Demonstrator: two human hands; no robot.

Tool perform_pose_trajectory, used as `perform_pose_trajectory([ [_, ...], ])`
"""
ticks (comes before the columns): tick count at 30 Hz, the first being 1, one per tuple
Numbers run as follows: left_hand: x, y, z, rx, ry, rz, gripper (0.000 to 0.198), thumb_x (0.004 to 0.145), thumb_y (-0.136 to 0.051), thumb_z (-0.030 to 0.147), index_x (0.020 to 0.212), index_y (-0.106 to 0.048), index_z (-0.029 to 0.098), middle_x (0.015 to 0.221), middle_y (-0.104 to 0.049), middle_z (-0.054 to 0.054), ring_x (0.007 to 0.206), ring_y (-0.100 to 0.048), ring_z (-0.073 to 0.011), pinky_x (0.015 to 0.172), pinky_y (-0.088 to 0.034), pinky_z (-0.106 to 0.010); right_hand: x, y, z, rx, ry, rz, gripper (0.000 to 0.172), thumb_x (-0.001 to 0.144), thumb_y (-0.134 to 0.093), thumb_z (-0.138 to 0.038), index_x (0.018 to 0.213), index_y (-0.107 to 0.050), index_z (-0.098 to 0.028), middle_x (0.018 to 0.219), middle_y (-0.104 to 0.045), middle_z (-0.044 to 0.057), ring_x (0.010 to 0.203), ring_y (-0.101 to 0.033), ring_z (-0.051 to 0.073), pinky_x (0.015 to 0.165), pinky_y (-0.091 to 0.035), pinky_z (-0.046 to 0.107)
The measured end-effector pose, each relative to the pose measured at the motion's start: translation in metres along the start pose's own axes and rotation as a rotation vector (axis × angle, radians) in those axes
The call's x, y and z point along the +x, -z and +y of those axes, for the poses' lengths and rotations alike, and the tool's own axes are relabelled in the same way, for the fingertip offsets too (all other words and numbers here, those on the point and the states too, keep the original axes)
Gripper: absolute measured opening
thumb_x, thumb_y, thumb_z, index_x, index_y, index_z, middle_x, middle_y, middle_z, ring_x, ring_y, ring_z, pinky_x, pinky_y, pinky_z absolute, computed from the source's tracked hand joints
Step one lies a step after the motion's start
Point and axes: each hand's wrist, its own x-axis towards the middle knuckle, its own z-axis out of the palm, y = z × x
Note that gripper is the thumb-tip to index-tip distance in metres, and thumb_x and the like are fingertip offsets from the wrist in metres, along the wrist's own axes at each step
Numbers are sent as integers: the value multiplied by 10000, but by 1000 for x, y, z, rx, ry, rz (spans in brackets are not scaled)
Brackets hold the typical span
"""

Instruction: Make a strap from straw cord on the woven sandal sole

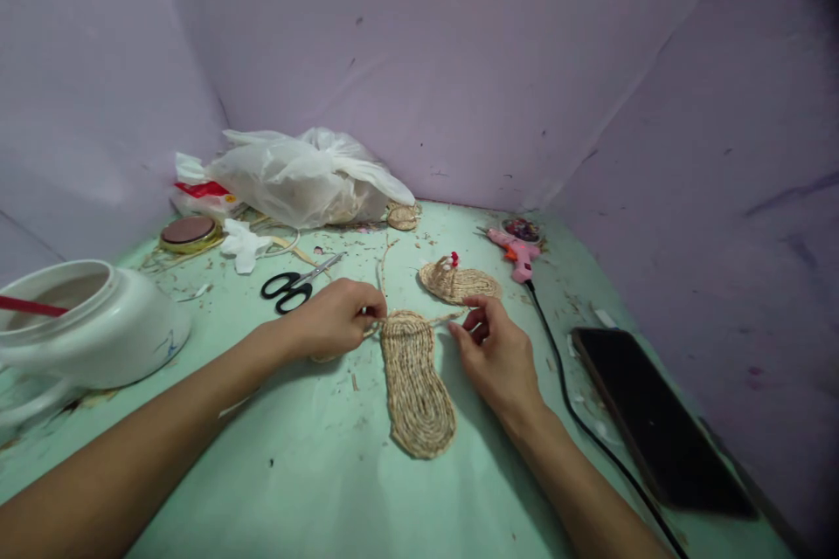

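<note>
A woven straw slipper sole [419, 393] lies flat on the green table, its narrower end away from me. Across that far end runs a braided straw cord [447, 317], sticking out on both sides. My left hand [341, 316] is closed in a pinch at the sole's upper left edge, on the cord there. On the right, the curled thumb and fingers of my right hand [495, 349] meet the cord's other end; the exact grip is partly hidden. Just beyond lies a small finished straw slipper [459, 281] with a red and white decoration.
Black-handled scissors [288, 288] lie left of my left hand. A pink glue gun [515, 253] with a black cable [564, 389] and a phone [655, 419] are right. A white pot [144, 314] stands left; a plastic bag [301, 179] and a tape roll [190, 233] sit behind.
</note>
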Motion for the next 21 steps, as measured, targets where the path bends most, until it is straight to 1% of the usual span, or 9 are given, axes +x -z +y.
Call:
perform_pose_trajectory([
  [5, -1, -8, -2, -94, 22, -50, 158, 702, -462, 142, 754, -610, 154, 652, -593, -3, 608, -522, -118, 560, -381, -219, 3, 5, 5, -258, 130, -68, 188, 775, -507, -246, 892, -655, -239, 789, -599, 7, 632, -557, 146, 530, -357, 251],
  [7, -4, -5, 4, 14, 10, -45, 133, 719, -472, 182, 732, -604, 166, 674, -592, -6, 621, -528, -130, 572, -379, -235, 4, 5, 5, -273, 157, -102, 155, 782, -499, -234, 816, -650, -238, 783, -591, 8, 642, -553, 150, 519, -341, 251],
  [9, -6, -1, 12, 167, -19, 17, 131, 733, -480, 223, 763, -599, 179, 808, -605, -19, 681, -547, -150, 613, -380, -260, 4, 7, 3, -203, 176, -50, 130, 792, -477, -212, 784, -607, -212, 791, -575, 16, 637, -532, 144, 538, -353, 257],
  [11, -8, 2, 20, 286, -10, 110, 201, 729, -503, 278, 894, -586, 201, 994, -579, -35, 742, -561, -175, 629, -378, -280, 4, 9, -2, -45, 193, 70, 99, 807, -452, -202, 772, -544, -195, 772, -542, 20, 639, -506, 139, 564, -372, 260],
  [13, -8, 3, 25, 351, 36, 146, 300, 709, -528, 325, 988, -561, 217, 1057, -557, -49, 777, -567, -201, 600, -370, -282, 2, 14, -9, 192, 183, 136, 74, 829, -439, -216, 789, -499, -197, 735, -505, 6, 604, -477, 124, 544, -380, 251],
  [16, -6, 9, 22, 408, 152, 48, 186, 731, -483, 309, 818, -615, 211, 825, -614, -43, 719, -569, -205, 552, -343, -272, -1, 26, -21, 612, 105, 121, 64, 851, -449, -256, 826, -480, -207, 782, -513, 0, 512, -434, 84, 457, -370, 223],
  [18, -6, 21, 15, 443, 286, 46, 198, 745, -452, 299, 700, -621, 207, 694, -612, -41, 669, -561, -202, 537, -323, -271, -2, 36, -28, 850, 69, 176, 62, 847, -470, -265, 827, -478, -206, 823, -532, 6, 489, -416, 68, 430, -373, 211],
  [19, -7, 30, 11, 469, 355, 101, 202, 744, -453, 307, 696, -623, 209, 689, -615, -45, 674, -558, -208, 535, -315, -273, -1, 41, -30, 931, 55, 226, 64, 839, -487, -263, 818, -480, -203, 819, -537, 6, 486, -407, 65, 426, -378, 206],
  [21, -13, 53, 5, 560, 500, 309, 196, 738, -464, 312, 703, -620, 199, 722, -614, -60, 701, -550, -220, 536, -301, -279, 1, 47, -32, 1005, 37, 307, 75, 818, -523, -259, 797, -484, -198, 776, -538, -2, 475, -383, 61, 417, -380, 196],
])
